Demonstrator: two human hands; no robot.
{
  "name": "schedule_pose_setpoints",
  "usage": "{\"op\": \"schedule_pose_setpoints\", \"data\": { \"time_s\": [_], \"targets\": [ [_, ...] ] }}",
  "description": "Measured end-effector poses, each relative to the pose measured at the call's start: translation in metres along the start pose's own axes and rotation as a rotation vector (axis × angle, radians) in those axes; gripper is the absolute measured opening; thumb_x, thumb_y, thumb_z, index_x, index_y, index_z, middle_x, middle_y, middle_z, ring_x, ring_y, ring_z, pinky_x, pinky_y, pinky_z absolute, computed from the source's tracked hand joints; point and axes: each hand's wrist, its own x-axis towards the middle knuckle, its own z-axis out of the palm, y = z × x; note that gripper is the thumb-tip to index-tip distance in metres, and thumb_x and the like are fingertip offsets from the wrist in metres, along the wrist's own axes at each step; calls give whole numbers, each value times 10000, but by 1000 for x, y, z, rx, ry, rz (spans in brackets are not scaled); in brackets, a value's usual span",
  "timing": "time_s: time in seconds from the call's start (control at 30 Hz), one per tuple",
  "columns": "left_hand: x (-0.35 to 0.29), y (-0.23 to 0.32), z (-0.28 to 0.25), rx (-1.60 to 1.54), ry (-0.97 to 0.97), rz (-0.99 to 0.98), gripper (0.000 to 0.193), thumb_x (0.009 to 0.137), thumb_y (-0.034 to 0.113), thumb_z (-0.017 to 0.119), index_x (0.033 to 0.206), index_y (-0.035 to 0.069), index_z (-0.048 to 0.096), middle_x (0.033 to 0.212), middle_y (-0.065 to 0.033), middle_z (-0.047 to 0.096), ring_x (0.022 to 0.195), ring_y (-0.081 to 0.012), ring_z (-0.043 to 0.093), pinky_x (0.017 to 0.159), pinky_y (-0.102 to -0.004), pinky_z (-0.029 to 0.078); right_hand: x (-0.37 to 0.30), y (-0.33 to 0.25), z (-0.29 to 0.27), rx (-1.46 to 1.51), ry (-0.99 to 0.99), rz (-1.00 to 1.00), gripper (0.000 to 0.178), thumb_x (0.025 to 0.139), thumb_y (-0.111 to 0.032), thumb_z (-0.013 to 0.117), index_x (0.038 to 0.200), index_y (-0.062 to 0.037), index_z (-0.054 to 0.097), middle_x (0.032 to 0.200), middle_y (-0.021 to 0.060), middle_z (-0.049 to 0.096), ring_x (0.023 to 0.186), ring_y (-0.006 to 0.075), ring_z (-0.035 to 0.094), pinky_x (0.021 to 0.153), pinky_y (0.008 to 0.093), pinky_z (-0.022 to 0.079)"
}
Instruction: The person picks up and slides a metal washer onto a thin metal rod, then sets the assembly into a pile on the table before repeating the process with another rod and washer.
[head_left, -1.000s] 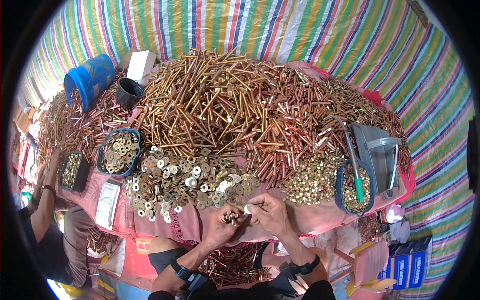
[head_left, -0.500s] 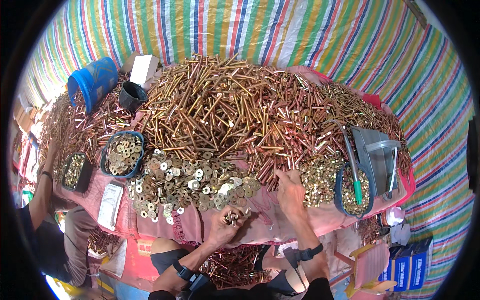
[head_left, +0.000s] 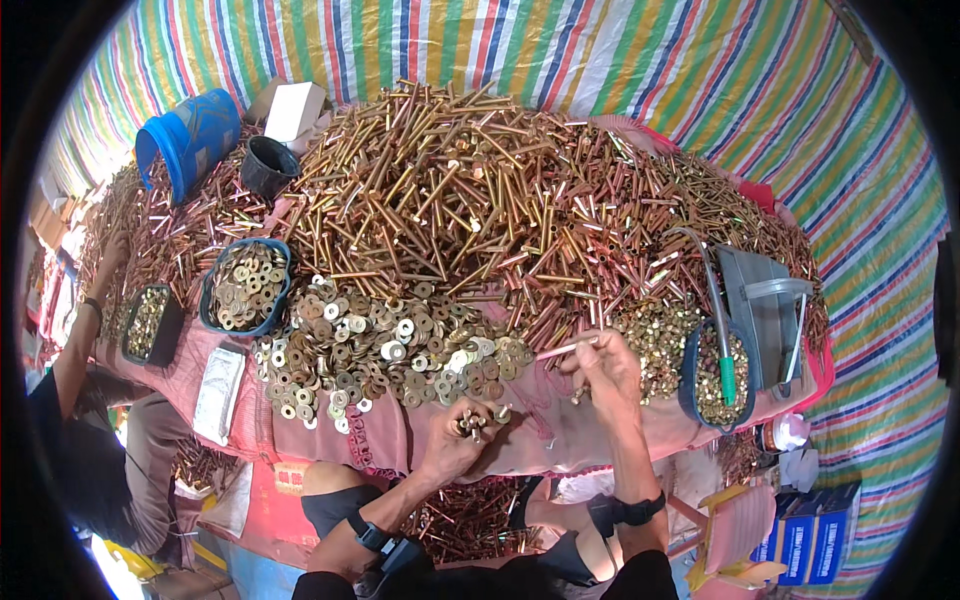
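Fingers (head_left: 590,352) of the right hand (head_left: 605,370) are pinched together on one long brass bolt (head_left: 562,349), held roughly level w/ its free end pointing toward the person's left, just above the near edge of the bench (head_left: 560,440). Right forearm comes up from the lower edge nearly straight, wrist w/ a dark watch, hand bent slightly inward over the pink cloth. Left hand (head_left: 455,440) sits lower and nearer the body, at the bench's near edge, fingers curled shut round a small bunch of bolts (head_left: 472,424) standing up out of the fist; left forearm rises diagonally from bottom centre, also w/ a wrist strap. Just beyond both hands lies a spread of washers (head_left: 370,345), and behind that the big heap of bolts (head_left: 480,200) covers most of the bench to its far edge. A blue bowl of nuts (head_left: 715,375) w/ a green-handled tool sits at the right near corner, beside a grey scoop (head_left: 765,310). Another blue bowl of washers (head_left: 245,285) is toward the left side. Open room is only a narrow strip of bare cloth along the near edge between the two hands. Another person's arm (head_left: 85,330) reaches in at the left edge.
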Motion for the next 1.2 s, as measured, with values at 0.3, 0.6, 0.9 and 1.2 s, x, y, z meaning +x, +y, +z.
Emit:
{"op": "schedule_pose_setpoints", "data": {
  "time_s": [0.3,0.6,0.9,1.2],
  "targets": [
    [0,8,4,209,25,18,166,873,-119,623,976,7,593,1069,-114,684,877,-134,631,772,-322,561,-35,-24,29,-130,-161,28,151,1017,-119,694,1085,8,648,897,69,721,740,108,706,629,246,559],
    [-1,6,2,256,37,-4,191,854,-121,579,1009,-12,593,1106,-120,678,895,-161,653,788,-332,574,-40,-32,46,-496,-136,-266,254,972,-99,736,1186,18,666,870,78,748,728,128,706,613,276,542],
    [2,4,-7,404,-8,158,224,906,133,773,1003,17,608,1217,-128,655,992,-162,630,861,-323,533,-38,-12,51,-673,-218,-556,435,922,-100,777,1318,9,633,1073,188,744,871,353,755,739,439,602],
    [-3,5,7,261,83,36,188,978,81,711,1128,12,620,1041,-57,683,896,-109,630,807,-262,528,-47,8,22,-747,-155,-433,308,965,-207,758,1238,-71,716,962,135,707,812,296,740,684,404,598]
  ]
}}
